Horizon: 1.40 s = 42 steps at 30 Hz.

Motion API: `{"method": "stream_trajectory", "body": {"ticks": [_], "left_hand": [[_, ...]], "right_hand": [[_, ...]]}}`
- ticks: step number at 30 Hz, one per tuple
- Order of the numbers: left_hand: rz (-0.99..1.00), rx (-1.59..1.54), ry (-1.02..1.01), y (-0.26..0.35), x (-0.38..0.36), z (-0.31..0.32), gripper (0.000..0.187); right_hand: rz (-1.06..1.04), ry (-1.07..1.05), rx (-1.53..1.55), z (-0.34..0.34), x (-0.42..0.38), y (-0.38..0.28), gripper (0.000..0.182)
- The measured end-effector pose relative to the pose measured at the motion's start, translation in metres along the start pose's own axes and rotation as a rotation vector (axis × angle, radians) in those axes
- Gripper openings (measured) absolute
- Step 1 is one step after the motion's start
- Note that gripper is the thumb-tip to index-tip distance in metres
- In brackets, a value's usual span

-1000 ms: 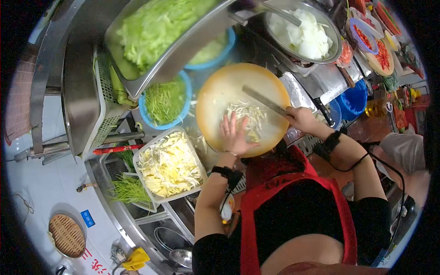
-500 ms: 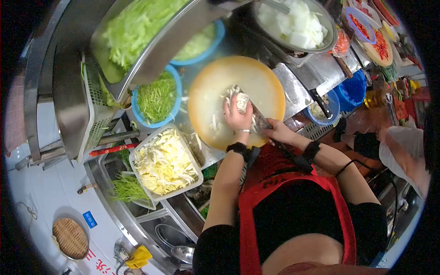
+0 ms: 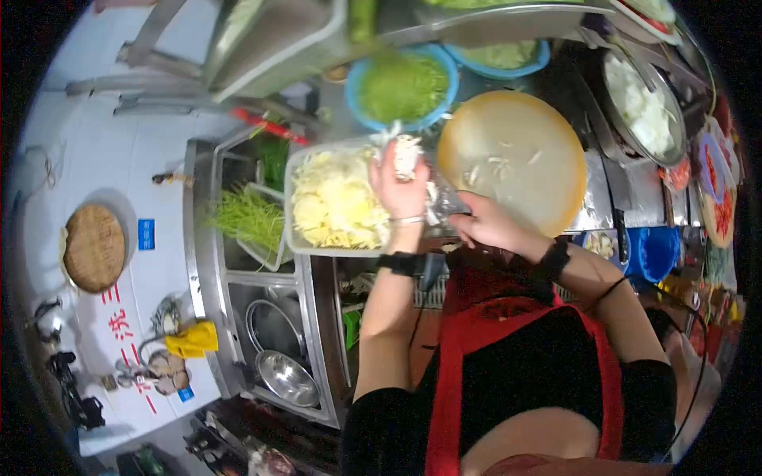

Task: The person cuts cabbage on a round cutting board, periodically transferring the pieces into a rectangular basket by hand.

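Observation:
My left hand cups a clump of pale shredded vegetable over the right edge of a white plastic basket. The basket holds a heap of yellow-white shredded cabbage. My right hand grips a kitchen knife, its broad blade lying beside and partly under my left hand with shreds on it. The handle is hidden in my fingers. To the right, the round chopping board carries a few stray shreds.
Blue bowls of green shreds and pale green shreds stand behind. A metal bowl of white chunks and another knife are to the right. A sink with a metal ladle lies left.
Both hands have moved left from the chopping board to the basket, bringing the knife and the pale shreds along. The camera view has turned left.

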<state>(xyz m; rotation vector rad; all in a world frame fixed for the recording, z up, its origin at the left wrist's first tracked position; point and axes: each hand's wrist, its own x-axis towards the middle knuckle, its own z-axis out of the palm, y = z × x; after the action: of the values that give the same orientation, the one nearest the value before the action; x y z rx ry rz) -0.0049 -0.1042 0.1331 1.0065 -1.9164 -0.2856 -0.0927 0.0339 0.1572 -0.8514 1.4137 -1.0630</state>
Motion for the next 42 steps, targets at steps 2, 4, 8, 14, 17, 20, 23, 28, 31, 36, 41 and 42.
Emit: {"method": "stream_trajectory", "body": {"ticks": [2, 4, 8, 14, 17, 20, 23, 28, 31, 36, 41, 42], "left_hand": [[-0.346, -0.170, -0.140, -0.025, 0.032, -0.055, 0.045], [-0.234, 0.005, -0.117, -0.078, 0.036, -0.062, 0.046], [0.009, 0.517, -0.328, -0.156, 0.022, -0.058, 0.053], [0.038, 0.637, -0.379, -0.128, 0.036, -0.070, 0.056], [0.219, 0.593, -0.233, -0.083, 0.043, -0.066, 0.056], [0.158, -0.114, -0.490, -0.045, 0.009, -0.029, 0.049], [-0.080, -0.145, -0.575, -0.034, -0.063, 0.028, 0.054], [-0.088, 0.104, -0.450, -0.028, -0.101, 0.060, 0.055], [-0.402, 0.178, -0.521, -0.024, -0.098, 0.061, 0.047], [-0.454, 0.194, -0.500, -0.037, -0.112, 0.061, 0.028], [-0.405, -0.002, -0.192, -0.022, -0.117, 0.058, 0.019], [-0.303, -0.080, -0.230, -0.020, -0.115, 0.062, 0.022]], "right_hand": [[-0.022, -0.127, -0.068, 0.038, 0.043, -0.015, 0.027], [-0.010, -0.188, -0.175, 0.048, 0.060, -0.027, 0.029], [-0.128, 0.084, -0.595, 0.039, 0.069, -0.020, 0.028], [-0.127, 0.399, -0.959, -0.077, 0.006, 0.043, 0.022], [-0.100, 0.534, -1.194, -0.135, -0.035, 0.082, 0.020], [0.098, 0.665, -1.441, -0.165, -0.059, 0.125, 0.022], [0.067, 0.618, -1.616, -0.159, -0.064, 0.149, 0.032], [-0.124, 0.535, -1.519, -0.120, -0.056, 0.141, 0.028], [-0.179, 0.507, -1.528, -0.111, -0.051, 0.137, 0.027], [-0.052, 0.572, -1.438, -0.106, -0.042, 0.126, 0.025], [-0.151, 0.395, -1.094, -0.106, -0.066, 0.126, 0.026], [-0.150, 0.395, -1.093, -0.108, -0.073, 0.134, 0.026]]}}
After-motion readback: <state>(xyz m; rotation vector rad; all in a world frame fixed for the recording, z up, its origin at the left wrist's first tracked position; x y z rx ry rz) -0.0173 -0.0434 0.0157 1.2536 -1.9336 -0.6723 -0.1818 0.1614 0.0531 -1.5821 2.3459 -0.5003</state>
